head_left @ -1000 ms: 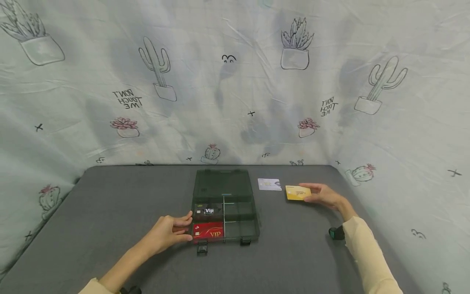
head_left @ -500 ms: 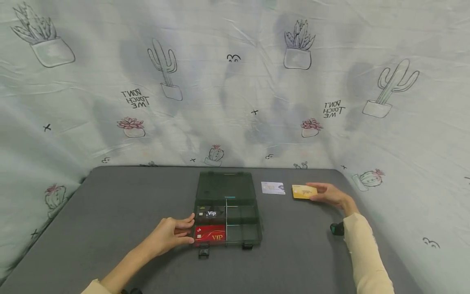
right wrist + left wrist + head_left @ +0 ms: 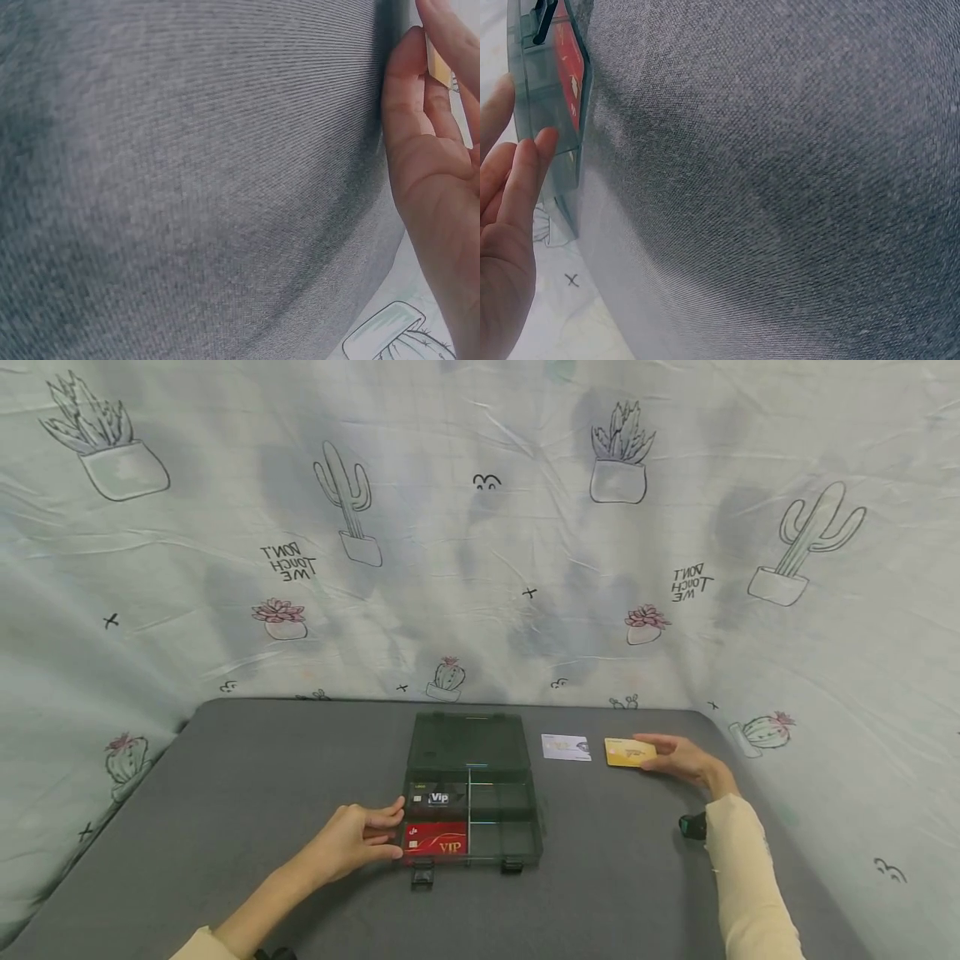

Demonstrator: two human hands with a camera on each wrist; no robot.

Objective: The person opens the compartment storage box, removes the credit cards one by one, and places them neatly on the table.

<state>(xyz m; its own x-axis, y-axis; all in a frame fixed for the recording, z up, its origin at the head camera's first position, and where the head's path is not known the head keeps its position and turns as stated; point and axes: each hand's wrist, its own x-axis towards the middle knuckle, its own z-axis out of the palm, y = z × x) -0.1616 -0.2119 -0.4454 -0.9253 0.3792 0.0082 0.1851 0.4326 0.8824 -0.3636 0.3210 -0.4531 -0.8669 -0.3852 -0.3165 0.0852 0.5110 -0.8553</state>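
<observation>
At the right of the head view my right hand (image 3: pixel 686 762) pinches a yellow bank-type card (image 3: pixel 628 752) between thumb and fingers, close over the grey table. In the right wrist view only an edge of the yellow card (image 3: pixel 439 64) shows between the fingers. A dark green see-through plastic box (image 3: pixel 504 839) lies with its lid (image 3: pixel 468 739) laid back. Inside its left compartments are a black "Vip" card (image 3: pixel 438 799) and a red "VIP" card (image 3: pixel 437 840). The thumb and fingertips of my left hand (image 3: pixel 348 839) touch the box's left side, fingers fairly straight.
A pale lilac-white card (image 3: pixel 566 747) lies flat between the box lid and the yellow card. Two latches (image 3: pixel 422 874) stick out from the box's front edge. Grey cloth covers the table (image 3: pixel 300 760); a cactus-print curtain (image 3: pixel 510 527) hangs behind and at both sides.
The whole head view has shifted slightly, so things sit further right. My right hand and the yellow card have edged a little right and away from me. My left hand stays at the box.
</observation>
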